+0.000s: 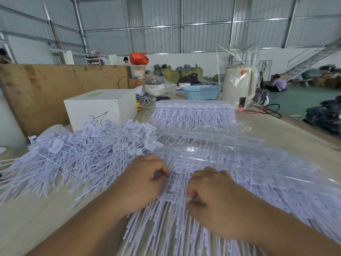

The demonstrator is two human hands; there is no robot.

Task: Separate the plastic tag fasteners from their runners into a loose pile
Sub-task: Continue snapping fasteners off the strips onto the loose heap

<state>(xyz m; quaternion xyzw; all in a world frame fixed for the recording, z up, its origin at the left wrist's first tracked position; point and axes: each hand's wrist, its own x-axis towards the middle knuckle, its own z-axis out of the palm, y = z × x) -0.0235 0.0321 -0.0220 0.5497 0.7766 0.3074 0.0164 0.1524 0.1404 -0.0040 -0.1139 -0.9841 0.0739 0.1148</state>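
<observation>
left hand [145,179]: fingers curled, pinching the left edge of the runner strip [172,187] at desk centre-front
right hand [212,193]: fingers curled, gripping the strip's right edge; thumb tucked under
runner strip: white tag fasteners attached, stems fanning toward the camera, lying on a clear plastic bag [239,163] of more strips
loose pile [73,156]: separated fasteners heaped left of the hands, on the desk [27,215]
far stack [191,115]: unseparated fasteners in rows, behind the bag
white box [103,108]: behind the pile, black scribble on its front
background: blue basket [202,92], cream kettle [238,85] in clear wrap
</observation>
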